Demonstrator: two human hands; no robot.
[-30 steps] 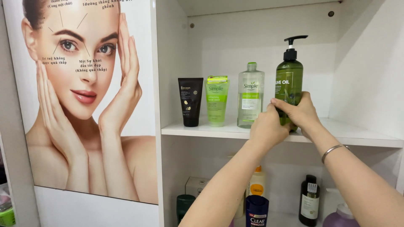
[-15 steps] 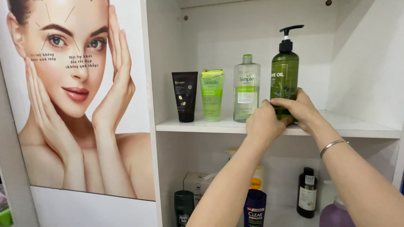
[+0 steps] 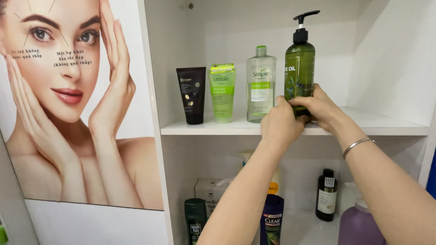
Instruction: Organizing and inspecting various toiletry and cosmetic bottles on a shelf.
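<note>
Both hands on the green pump bottle (image 3: 299, 68), upright on the upper shelf (image 3: 386, 124) of a white cabinet. Left hand (image 3: 280, 126) wraps the bottle's lower left side, fingers curled onto it; right hand (image 3: 321, 109) grips the lower right and front, thumb across the label area. Bottle base hidden behind the hands, so can't tell if it's resting on the shelf or held just above it. Black pump head (image 3: 303, 20) on top, spout pointing right. Silver bangle (image 3: 356, 145) on the right wrist. Just left of the pump bottle, near but apparently not touching: clear bottle with green cap (image 3: 260, 84). Further left in the same row: light green tube (image 3: 222, 92) standing on its cap, then black tube (image 3: 191, 95), likewise on its cap. Right part of the upper shelf is bare. Lower shelf, partly blocked by the forearms: dark green bottle (image 3: 195, 220), dark blue shampoo bottle (image 3: 271, 220), white box (image 3: 210, 190), small dark bottle with white label (image 3: 326, 195), purple bottle (image 3: 359, 224) at bottom right. Left of the cabinet: large poster (image 3: 68, 100) of a face with hands at the cheeks.
</note>
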